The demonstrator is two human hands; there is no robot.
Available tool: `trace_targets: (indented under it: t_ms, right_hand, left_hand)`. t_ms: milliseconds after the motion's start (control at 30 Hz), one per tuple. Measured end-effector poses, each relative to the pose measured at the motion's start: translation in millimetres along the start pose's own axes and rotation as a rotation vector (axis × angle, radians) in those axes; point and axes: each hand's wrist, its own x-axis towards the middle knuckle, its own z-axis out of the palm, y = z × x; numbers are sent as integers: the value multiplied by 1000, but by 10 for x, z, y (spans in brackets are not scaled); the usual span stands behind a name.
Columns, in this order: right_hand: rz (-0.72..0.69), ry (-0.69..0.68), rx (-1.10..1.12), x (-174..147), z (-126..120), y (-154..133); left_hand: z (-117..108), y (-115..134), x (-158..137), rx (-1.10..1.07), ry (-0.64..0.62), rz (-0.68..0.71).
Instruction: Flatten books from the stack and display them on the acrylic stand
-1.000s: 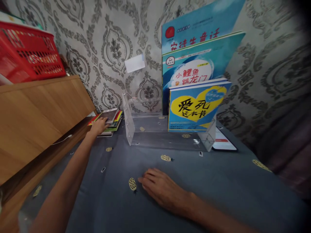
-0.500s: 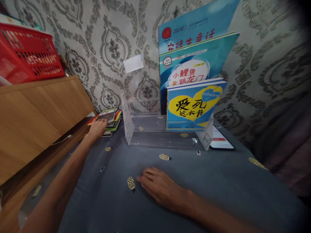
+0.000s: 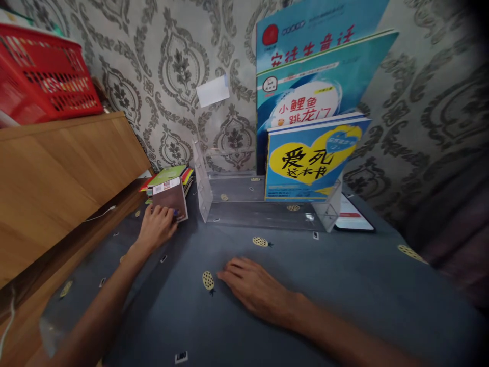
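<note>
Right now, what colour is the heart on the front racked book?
Yellow; the heart shows best in the head view.

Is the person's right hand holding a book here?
No, the right hand rests on the dark tablecloth with no book in it; the left hand holds the brown-covered book.

Free tablecloth (image 3: 191, 260) between the hands (image 3: 158, 227), clear rack (image 3: 204, 191) as barrier behind

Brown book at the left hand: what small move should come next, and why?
Perhaps bring the brown book right, toward the clear rack: the left hand grips its near edge, and the rack holds a blue-and-yellow book.
</note>
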Motion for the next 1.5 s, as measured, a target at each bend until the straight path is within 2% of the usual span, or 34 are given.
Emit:
trace_targets:
  t_ms: [100, 167, 267, 367, 433, 567, 667, 800, 933, 1167, 1333, 1500]
  right_hand:
    - [0, -3, 10, -1, -16, -5]
    - [-4, 2, 22, -6, -23, -5]
    - [0, 10, 44, -11, -19, -3]
    - [13, -3, 48, -8, -8, 1]
    - [12, -9, 40, -5, -2, 3]
    - [-5, 2, 26, -1, 0, 9]
    - [-9, 19, 34, 3, 9, 15]
    - [-25, 43, 41, 6, 34, 26]
    - [-39, 45, 50, 0, 47, 38]
    - [-33, 56, 27, -7, 45, 38]
    - [-39, 61, 25, -2, 49, 40]
    - [-39, 133, 49, -3, 52, 36]
  left_hand:
    - [45, -107, -47, -280, -95, 70]
    - [111, -209, 6, -396, -75, 28]
    - [266, -337, 191, -337, 59, -157]
    - [418, -407, 431, -253, 106, -337]
    - [480, -439, 578, -246, 92, -360]
    - [526, -489, 718, -243, 66, -303]
    - [587, -450, 629, -242, 33, -259]
    - [749, -292, 324, -270, -41, -175]
    - [877, -222, 93, -326, -45, -161]
    - [1019, -238, 86, -411, -50, -229]
    - [999, -95, -84, -432, -61, -255]
    - [852, 176, -389, -471, -13, -259]
